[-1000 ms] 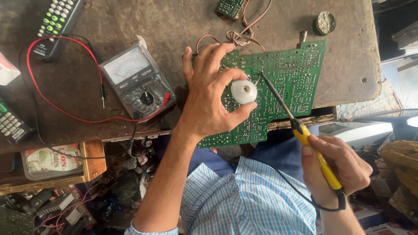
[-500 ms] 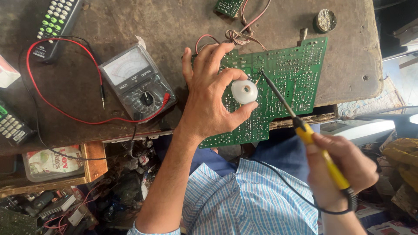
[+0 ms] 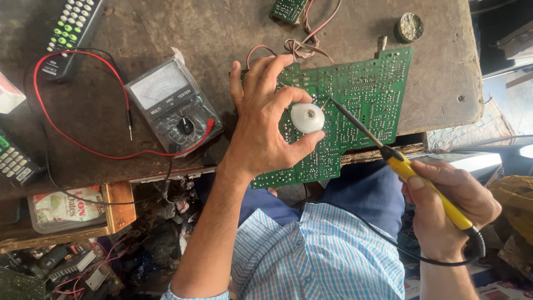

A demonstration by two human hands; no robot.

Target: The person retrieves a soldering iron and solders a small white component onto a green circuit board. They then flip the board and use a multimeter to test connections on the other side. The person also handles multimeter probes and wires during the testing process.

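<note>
Two hands: both busy over the green circuit board (image 3: 355,111), which overhangs the bench edge.
Left hand (image 3: 264,122): pinches a white solder spool (image 3: 307,117) above the board's middle.
Right hand (image 3: 449,203): clenched around a yellow soldering iron (image 3: 413,178), tip touching beside the spool.
Meter (image 3: 172,105): left of the board.
Risk: a slip of the hot tip could likely burn the fingers (image 3: 311,141) or bridge tracks.

Two circuit boards (image 3: 355,105) (image 3: 287,9), two remotes (image 3: 71,30) (image 3: 14,161)

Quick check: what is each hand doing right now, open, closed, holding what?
Left hand: closed on the white solder spool, resting on the green circuit board.
Right hand: closed around the yellow-handled soldering iron.
</note>
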